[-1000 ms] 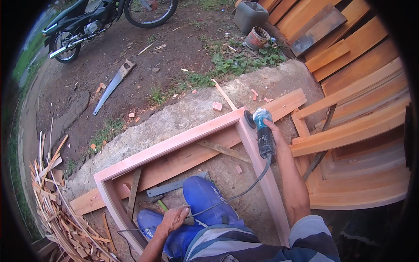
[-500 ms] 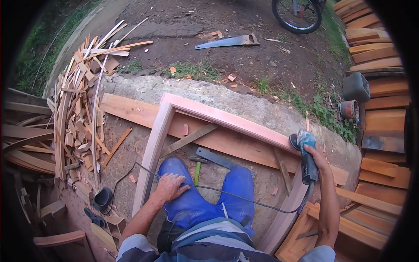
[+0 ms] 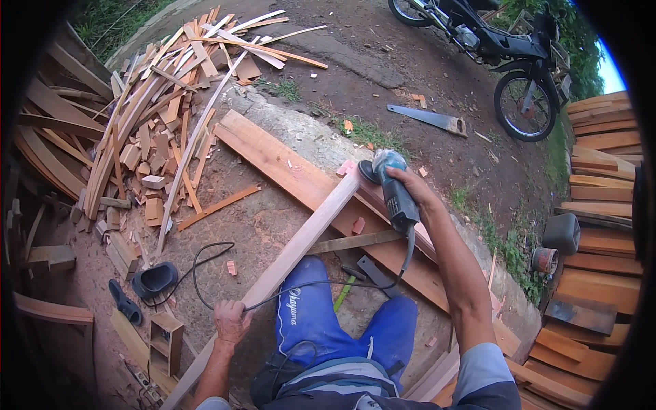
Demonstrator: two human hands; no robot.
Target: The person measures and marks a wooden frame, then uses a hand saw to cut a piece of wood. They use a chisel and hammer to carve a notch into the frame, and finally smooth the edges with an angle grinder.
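Across my lap lies a pale pinkish wooden frame. My right hand is wrapped round the blue and dark-grey angle grinder, whose round disc rests at the frame's far left corner. Its black cable runs from the grinder's rear across my thighs toward the left. Lower down, my left hand grips the frame's left rail, fingers bent over its edge. A hammer with a green handle lies on the ground between my knees, beside a flat grey blade.
Wood offcuts and strips are heaped at the left. A long plank lies under the frame. Beyond are a handsaw and a motorcycle. Boards line the right side, near a grey jerrycan. Clogs sit at left.
The view has turned left. The grinder in my right hand has moved from the frame's right corner to its far left corner. My left hand has left my thigh for the left rail.
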